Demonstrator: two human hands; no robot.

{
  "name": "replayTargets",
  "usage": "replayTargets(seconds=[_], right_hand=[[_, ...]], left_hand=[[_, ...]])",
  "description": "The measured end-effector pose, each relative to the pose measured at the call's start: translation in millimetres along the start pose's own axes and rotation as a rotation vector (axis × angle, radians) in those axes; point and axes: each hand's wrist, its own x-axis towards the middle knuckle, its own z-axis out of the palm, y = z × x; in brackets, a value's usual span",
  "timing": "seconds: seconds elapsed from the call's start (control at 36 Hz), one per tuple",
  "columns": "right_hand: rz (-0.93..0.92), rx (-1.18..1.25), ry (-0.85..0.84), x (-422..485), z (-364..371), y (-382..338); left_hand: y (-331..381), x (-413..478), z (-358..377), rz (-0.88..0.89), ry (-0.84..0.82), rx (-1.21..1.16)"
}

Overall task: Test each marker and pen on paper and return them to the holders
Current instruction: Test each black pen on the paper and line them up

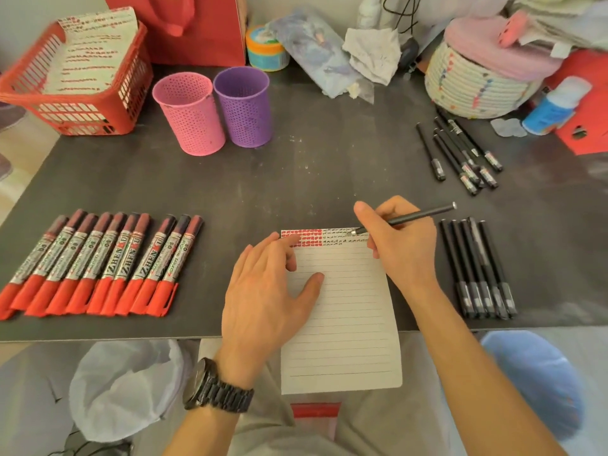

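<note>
While the left hand (265,296) presses flat on the paper (345,324), the right hand (401,241) pinches a pen (424,214) low on its barrel, tip at the sheet's one o'clock corner; light, stiff, probably slick.

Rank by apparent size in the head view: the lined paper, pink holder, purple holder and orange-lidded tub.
1. lined paper, nearest the camera.
2. pink holder and purple holder: alike, so unranked.
3. orange-lidded tub, farthest back, so its true size is unsure.
</note>
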Motion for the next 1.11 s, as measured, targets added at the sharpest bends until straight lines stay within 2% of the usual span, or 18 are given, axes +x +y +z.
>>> replayTargets(seconds=[0.17, 1.11], right_hand=[[-0.011, -0.105, 0.004, 1.3, 4.5, 6.6], [-0.091, -0.127, -0.032, 1.8, 5.9, 10.0]], left_hand=[[-0.1, -0.1, 0.7, -0.012, 0.004, -0.018], [0.3, -1.1, -0.2, -0.002, 0.003, 0.003]])
